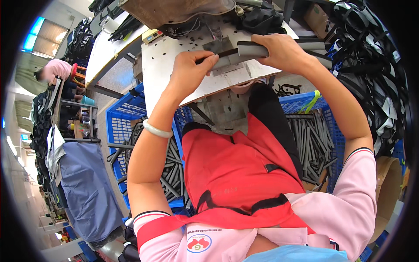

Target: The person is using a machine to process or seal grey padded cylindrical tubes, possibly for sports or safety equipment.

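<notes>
Above the near edge of a white worktable [159,83], my two hands stretch out a long grey and black strip [229,58]. My left hand [190,70] pinches its left end between thumb and fingers. My right hand [283,53] is closed around a grey foam tube [251,50] farther along, which seems to sit over or against the strip. Grey lengths [312,45] extend past the right hand toward the right. How strip and tube join is partly hidden by the right hand. Below them, a flat metal plate [229,70] lies on the tabletop.
Blue plastic crates [117,118] with many grey tubes [312,144] stand on both sides of my lap. A brown cover [174,13] and a black bundle [262,21] occupy the table's far side. Black straps [366,65] hang at right. Another person [59,70] sits far left.
</notes>
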Tool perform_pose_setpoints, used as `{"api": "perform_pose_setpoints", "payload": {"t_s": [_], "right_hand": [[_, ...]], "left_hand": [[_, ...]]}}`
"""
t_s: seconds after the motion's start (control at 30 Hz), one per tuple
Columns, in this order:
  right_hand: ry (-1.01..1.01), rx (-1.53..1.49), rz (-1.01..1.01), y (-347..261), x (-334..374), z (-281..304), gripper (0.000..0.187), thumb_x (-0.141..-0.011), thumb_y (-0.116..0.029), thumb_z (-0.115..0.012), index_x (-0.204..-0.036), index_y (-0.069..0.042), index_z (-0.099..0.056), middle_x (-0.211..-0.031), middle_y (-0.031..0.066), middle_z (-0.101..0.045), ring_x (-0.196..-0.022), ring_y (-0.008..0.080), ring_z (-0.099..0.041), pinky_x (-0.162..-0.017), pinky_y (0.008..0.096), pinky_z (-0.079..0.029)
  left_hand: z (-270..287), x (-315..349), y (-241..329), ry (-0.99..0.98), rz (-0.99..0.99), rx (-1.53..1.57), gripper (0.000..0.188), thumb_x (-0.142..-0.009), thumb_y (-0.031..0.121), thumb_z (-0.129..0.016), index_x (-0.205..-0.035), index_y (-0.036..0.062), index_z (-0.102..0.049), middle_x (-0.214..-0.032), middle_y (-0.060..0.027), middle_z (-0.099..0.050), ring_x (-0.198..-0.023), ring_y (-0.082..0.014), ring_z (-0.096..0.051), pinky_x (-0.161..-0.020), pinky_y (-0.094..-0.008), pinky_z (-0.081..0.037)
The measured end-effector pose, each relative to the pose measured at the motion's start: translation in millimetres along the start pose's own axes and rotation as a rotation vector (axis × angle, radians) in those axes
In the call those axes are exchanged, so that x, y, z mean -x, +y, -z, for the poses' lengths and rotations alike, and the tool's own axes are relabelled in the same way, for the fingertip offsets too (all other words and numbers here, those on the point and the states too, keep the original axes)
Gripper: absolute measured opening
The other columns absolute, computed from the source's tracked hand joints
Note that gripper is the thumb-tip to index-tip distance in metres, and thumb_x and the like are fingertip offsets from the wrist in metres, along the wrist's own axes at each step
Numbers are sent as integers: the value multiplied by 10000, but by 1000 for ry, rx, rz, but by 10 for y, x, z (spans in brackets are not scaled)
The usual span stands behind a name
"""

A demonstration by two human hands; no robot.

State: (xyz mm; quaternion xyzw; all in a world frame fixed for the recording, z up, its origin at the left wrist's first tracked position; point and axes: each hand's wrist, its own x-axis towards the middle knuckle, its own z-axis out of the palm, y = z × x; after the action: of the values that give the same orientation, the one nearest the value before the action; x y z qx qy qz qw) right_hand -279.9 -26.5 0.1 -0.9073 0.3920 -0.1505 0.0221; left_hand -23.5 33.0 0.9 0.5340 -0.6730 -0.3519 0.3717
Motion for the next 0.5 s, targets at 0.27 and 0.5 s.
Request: {"api": "perform_pose_setpoints", "payload": {"t_s": [0.27, 0.5], "right_hand": [[-49, -41, -91, 76, -144, -24, 516, -742, -196, -664, -1211, -7, -559, -934, 223, -646, -931, 373, -614, -830, 425, -479], [47, -5, -31, 126, -218, -106, 509, -753, -212, -664, -1223, -42, -571, -824, 196, -661, -832, 351, -652, -784, 413, -506]], "left_hand": [[18, -169, -69, 0, 105, 76, 284, -884, 209, -673, -949, -66, -695, -666, -14, -587, -593, -87, -541, -553, -238, -425], [60, -218, -130, 21, 142, 66, 272, -883, 227, -674, -960, -31, -712, -637, -22, -593, -515, -55, -478, -459, -209, -351]]}}
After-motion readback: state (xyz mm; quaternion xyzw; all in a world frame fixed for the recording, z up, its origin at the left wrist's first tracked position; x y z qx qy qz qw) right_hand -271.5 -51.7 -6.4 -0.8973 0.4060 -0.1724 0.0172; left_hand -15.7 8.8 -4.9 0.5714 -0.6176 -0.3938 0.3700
